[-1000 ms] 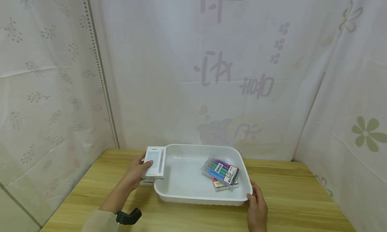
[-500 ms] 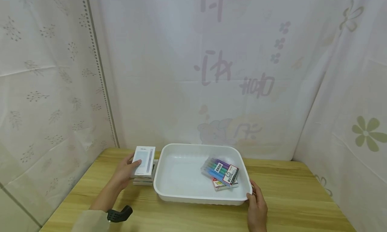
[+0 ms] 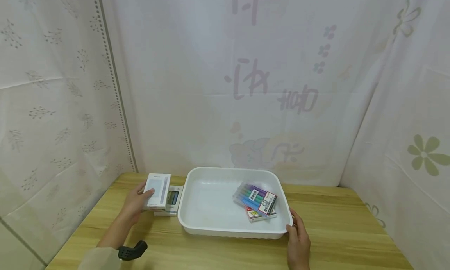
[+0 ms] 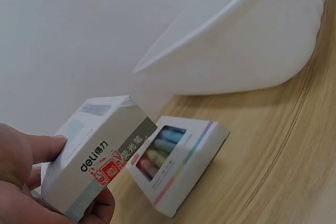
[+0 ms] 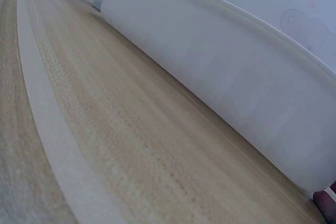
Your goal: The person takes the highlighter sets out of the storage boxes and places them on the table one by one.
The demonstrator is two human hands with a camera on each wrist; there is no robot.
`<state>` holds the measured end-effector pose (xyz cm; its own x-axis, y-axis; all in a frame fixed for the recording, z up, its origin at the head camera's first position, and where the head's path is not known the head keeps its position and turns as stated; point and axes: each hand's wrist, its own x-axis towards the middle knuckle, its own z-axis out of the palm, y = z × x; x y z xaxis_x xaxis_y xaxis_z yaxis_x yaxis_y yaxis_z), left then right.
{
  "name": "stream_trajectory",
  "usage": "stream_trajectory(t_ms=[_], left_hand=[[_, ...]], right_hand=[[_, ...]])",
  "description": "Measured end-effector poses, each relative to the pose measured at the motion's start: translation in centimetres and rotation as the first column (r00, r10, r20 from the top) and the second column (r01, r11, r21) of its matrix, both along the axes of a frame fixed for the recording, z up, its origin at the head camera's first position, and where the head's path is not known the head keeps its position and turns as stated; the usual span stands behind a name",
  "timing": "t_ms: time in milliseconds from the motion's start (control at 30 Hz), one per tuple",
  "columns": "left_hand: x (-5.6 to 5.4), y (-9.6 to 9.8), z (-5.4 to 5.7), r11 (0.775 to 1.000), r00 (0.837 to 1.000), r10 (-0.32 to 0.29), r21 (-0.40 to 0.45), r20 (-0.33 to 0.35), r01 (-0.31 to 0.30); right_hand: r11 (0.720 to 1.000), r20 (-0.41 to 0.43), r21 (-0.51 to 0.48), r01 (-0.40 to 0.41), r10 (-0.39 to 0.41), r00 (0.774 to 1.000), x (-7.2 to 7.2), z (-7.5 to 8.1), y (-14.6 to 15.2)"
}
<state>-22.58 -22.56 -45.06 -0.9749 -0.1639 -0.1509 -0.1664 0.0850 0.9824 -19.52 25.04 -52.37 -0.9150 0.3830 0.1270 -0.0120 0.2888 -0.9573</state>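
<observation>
My left hand (image 3: 135,201) grips a white box of highlighters (image 3: 157,190), thumb on its top face. In the left wrist view the highlighter box (image 4: 100,153) is tilted and shows red and black print on its side. Partly under it in the head view, a white windowed box (image 3: 173,199) lies on the table against the tray's left side; coloured pieces show through its window. My right hand (image 3: 299,242) holds the front right corner of the white tray (image 3: 232,233). Inside the tray, a clear pack of coloured pens (image 3: 254,198) lies across a small white-and-red box (image 3: 258,216).
The wooden table (image 3: 348,231) extends to both sides of the tray and in front of it. Printed curtains (image 3: 197,106) hang behind the table and at either side. A black wrist device (image 3: 133,251) sits by the left sleeve (image 3: 100,259).
My left hand has moved left with the highlighter box, away from the tray's left rim. More of the windowed box now shows. The right hand and the tray's contents stay in place.
</observation>
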Motion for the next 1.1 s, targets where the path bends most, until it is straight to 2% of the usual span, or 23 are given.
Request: stream_trajectory(t_ms=[433, 733, 967, 1100], left_hand=[[-0.5, -2.3, -1.5, 0.997, 0.997, 0.077, 0.002, 0.024, -0.077], [-1.4, -3.7, -2.3, 0.981, 0.991, 0.103, -0.174, 0.080, -0.088], [-1.8, -3.8, -3.1, 0.972, 0.991, 0.093, -0.225, 0.095, -0.069], [-2.1, -3.5, -3.2, 0.969, 0.991, 0.081, -0.240, 0.106, -0.053]], right_hand=[[1.000, -0.013, 0.002, 0.009, -0.009, 1.000, 0.0, -0.2, 0.0], [1.000, -0.006, 0.000, 0.009, -0.009, 1.000, 0.0, -0.1, -0.1], [1.000, -0.003, 0.009, 0.011, -0.011, 1.000, -0.1, -0.3, 0.0], [1.000, -0.006, 0.006, 0.008, -0.008, 1.000, -0.1, -0.3, 0.0]])
